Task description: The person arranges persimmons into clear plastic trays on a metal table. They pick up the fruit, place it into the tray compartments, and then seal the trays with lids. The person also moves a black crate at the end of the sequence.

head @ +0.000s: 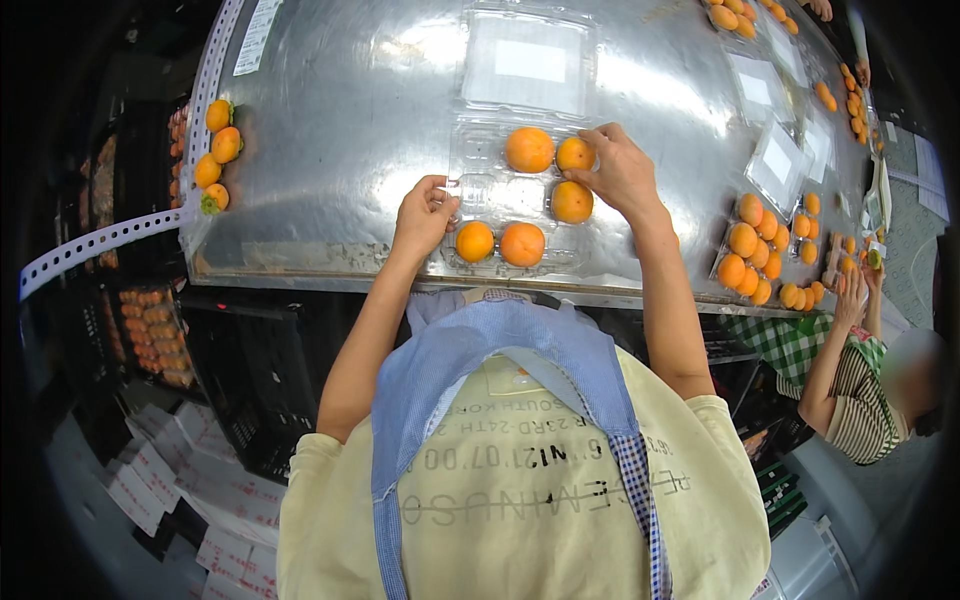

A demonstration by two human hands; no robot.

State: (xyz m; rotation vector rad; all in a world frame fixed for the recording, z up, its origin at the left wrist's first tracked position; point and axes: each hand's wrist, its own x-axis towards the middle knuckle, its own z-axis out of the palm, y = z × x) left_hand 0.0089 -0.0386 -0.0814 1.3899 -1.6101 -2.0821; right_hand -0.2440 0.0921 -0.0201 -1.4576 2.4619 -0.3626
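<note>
On the metal table before me lies an unlatched clear plastic clamshell tray, its lid folded back on the far side with a white label on it. Several orange persimmons sit in its compartments; some compartments at the left and middle hold no fruit. My left hand pinches the tray's left edge between thumb and fingers. With thumb and fingertips my right hand grips a persimmon at the tray's far right. Another persimmon rests just nearer to me, below that hand.
Persimmons line the table's left edge beside a perforated rail. At the right lie more clamshells and a filled tray. A co-worker handles fruit there. Crates and white boxes stand below.
</note>
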